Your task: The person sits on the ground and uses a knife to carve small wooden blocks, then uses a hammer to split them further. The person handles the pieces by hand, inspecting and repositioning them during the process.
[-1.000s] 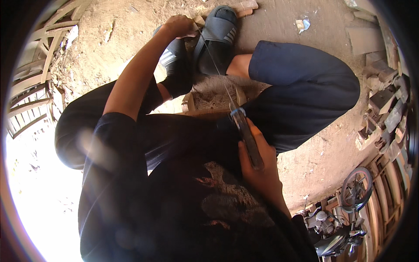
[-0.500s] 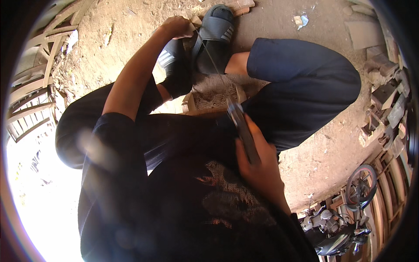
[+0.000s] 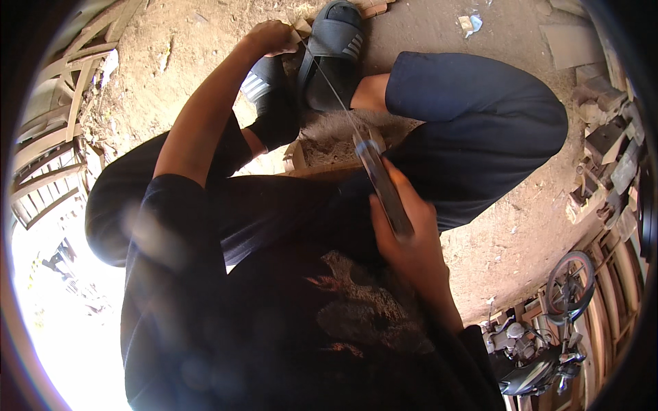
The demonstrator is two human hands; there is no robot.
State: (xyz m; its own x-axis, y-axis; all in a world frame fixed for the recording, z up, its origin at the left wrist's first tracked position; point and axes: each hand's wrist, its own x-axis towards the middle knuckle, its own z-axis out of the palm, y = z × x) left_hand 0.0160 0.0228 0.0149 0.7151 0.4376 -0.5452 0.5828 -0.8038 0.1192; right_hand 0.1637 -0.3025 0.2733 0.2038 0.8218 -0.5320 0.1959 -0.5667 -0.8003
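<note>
My right hand (image 3: 415, 236) is closed around the dark handle of a long, thin-bladed tool (image 3: 385, 190), with a bluish band where the handle meets the blade. Its narrow blade slants up and left between my feet, and I cannot tell its exact kind. At the blade's far end my left hand (image 3: 273, 38) is closed, beside a small pale wood block (image 3: 301, 27); what its fingers grip is hidden. Below the blade a wooden piece (image 3: 319, 170) lies between my legs, partly covered by my clothes.
My feet in dark slide sandals (image 3: 336, 34) stand close by the blade. Scrap wood (image 3: 603, 151) is heaped at the right, with a motorcycle (image 3: 531, 356) at the lower right. Curved wooden frames (image 3: 65, 103) line the left. A bit of litter (image 3: 470, 26) lies on the dirt floor.
The right hand and handle have shifted slightly, and the blade shows more sharply. The whole view has moved a little, with the feet and left hand now higher in it.
</note>
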